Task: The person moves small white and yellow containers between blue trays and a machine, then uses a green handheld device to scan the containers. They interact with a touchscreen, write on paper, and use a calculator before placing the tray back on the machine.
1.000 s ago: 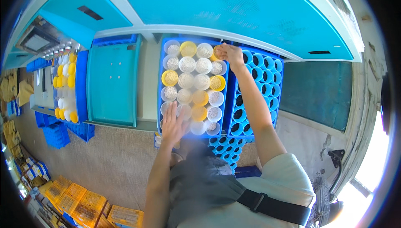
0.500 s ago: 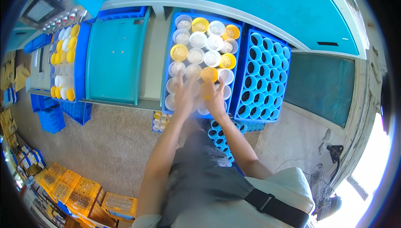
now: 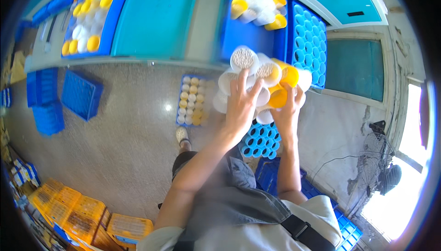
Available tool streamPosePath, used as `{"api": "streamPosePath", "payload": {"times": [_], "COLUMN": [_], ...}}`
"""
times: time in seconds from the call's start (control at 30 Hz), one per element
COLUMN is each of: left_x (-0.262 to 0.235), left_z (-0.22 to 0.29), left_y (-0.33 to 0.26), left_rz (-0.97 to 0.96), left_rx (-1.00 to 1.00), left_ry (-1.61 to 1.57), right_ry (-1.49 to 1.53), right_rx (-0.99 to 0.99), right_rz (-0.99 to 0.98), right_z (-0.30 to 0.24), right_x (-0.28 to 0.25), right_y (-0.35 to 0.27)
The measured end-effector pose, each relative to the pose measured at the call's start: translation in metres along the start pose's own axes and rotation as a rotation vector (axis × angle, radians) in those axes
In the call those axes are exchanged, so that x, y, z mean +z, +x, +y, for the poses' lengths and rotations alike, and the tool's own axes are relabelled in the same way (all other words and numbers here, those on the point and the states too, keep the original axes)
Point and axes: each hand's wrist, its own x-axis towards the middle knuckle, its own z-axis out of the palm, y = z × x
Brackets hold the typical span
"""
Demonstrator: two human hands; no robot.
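Note:
Lifted off the worktop is a bunch of white cups (image 3: 243,59) and yellow cups (image 3: 278,98), pressed side by side and tilted. Small pale pellets show in at least two of the white ones. On the bunch's left and near side is my left hand (image 3: 240,106), its fingers bent against the cups. My right hand (image 3: 288,115) closes on the right side, fingers against the yellow cups. Beyond them a blue tray (image 3: 251,42) has a bare near half, while more white and yellow cups stand at its far end.
Right of the tray sits a blue crate of light-blue cups (image 3: 308,44). More light-blue cups (image 3: 262,139) stand below my hands. A low tray of white and yellow cups (image 3: 190,100) lies on the floor near my foot. Blue crates (image 3: 81,95) and orange crates (image 3: 85,216) stand left.
Both hands have raised a group of cups from the tray's near half and drawn it toward me, right of its earlier place in view. My view has shifted, showing more floor.

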Motion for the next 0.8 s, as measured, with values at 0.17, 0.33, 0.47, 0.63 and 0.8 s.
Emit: {"api": "streamPosePath", "payload": {"times": [0.17, 0.33, 0.47, 0.63, 0.8], "left_x": [-0.013, 0.007, 0.068, 0.152, 0.188], "left_z": [-0.087, -0.248, -0.377, -0.545, -0.636], "left_y": [-0.145, -0.269, -0.319, -0.336, -0.336], "left_rz": [-0.163, -0.289, -0.373, -0.35, -0.396], "left_rx": [-0.291, -0.476, -0.66, -0.492, -0.508], "left_ry": [0.088, 0.136, 0.21, 0.252, 0.266], "right_ry": [0.12, -0.088, 0.018, 0.144, 0.249], "right_rx": [0.162, -0.14, 0.168, 0.27, 0.246], "right_rz": [-0.349, -0.771, -1.038, -0.766, -0.607], "right_z": [-0.004, 0.027, 0.081, 0.18, 0.259], "right_x": [0.081, 0.239, 0.388, 0.568, 0.651], "right_y": [-0.135, -0.245, -0.313, -0.365, -0.391]}}
